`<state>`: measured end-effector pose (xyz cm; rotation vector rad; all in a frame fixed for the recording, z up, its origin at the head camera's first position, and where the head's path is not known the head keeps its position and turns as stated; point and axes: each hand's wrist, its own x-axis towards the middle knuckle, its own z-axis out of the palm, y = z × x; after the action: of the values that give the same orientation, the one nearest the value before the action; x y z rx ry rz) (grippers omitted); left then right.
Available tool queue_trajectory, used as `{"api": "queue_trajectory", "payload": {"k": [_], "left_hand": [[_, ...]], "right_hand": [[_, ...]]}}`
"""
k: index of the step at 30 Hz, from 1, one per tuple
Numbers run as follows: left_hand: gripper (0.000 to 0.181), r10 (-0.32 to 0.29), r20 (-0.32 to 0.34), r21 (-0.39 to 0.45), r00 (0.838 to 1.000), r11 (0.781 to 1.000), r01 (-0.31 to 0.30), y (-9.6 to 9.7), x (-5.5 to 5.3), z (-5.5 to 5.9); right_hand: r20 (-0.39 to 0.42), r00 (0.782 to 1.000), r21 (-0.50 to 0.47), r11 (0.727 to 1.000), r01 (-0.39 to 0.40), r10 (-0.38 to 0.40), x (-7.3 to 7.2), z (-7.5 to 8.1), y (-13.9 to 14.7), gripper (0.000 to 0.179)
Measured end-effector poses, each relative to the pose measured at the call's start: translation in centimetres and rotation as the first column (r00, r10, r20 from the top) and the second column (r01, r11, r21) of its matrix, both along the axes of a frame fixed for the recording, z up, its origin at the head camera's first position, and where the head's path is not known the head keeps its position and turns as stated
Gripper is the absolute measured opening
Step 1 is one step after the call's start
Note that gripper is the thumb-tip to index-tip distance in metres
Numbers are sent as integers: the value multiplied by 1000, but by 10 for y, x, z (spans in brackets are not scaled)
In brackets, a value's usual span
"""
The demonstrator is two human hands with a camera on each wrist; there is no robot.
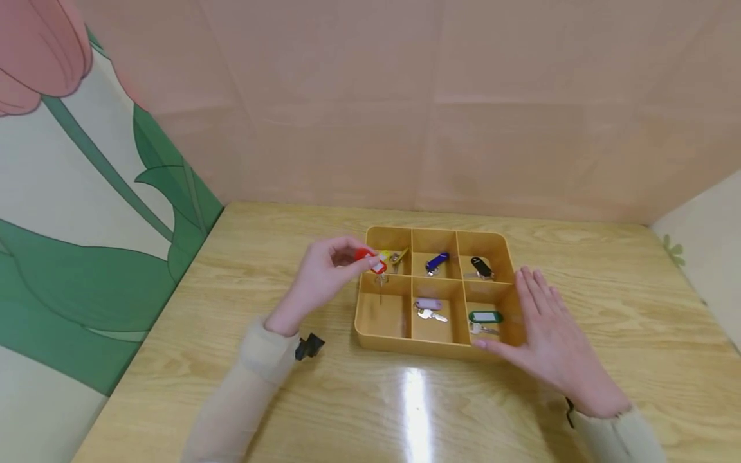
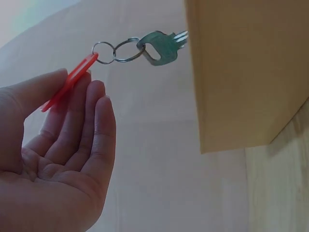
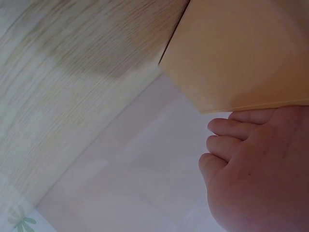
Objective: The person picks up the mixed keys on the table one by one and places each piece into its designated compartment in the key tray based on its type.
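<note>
My left hand (image 1: 317, 275) pinches a red key tag (image 2: 77, 77) between thumb and fingers. From the tag's rings dangles a key (image 2: 163, 48), over the front left compartment of a tan six-compartment box (image 1: 417, 348); in the left wrist view the box wall hides the key's tip. My right hand (image 1: 556, 344) rests against the box's right side, fingers straight, thumb by the front rim. Tagged keys lie in the other compartments: a yellow tag (image 1: 401, 256), a blue tag (image 1: 438, 260), a black tag (image 1: 482, 266), a lilac tag (image 1: 428, 303) and a green tag (image 1: 486, 317).
The box stands on a wood-grain table (image 1: 278, 251), near a pinkish backdrop (image 1: 347, 128). A panel with painted flowers (image 1: 104, 257) borders the left, and a white panel (image 1: 712, 238) the right. A small black item (image 1: 309, 347) shows beside the left cuff.
</note>
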<state>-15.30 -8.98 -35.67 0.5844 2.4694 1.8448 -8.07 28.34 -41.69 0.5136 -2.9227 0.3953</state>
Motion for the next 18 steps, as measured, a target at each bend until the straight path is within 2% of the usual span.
{"api": "queue_trajectory", "payload": {"k": [7,18], "left_hand": [[9,-6,42,-69,999,998,9,2,2,-9],[7,-50,32,-96,998,994,53,5,0,-17]], "right_hand": [[1,1000,-4,1000,2,-2,0,0,0,129],[-5,1000,-7,1000,-9,9,1,1,0,128]]}}
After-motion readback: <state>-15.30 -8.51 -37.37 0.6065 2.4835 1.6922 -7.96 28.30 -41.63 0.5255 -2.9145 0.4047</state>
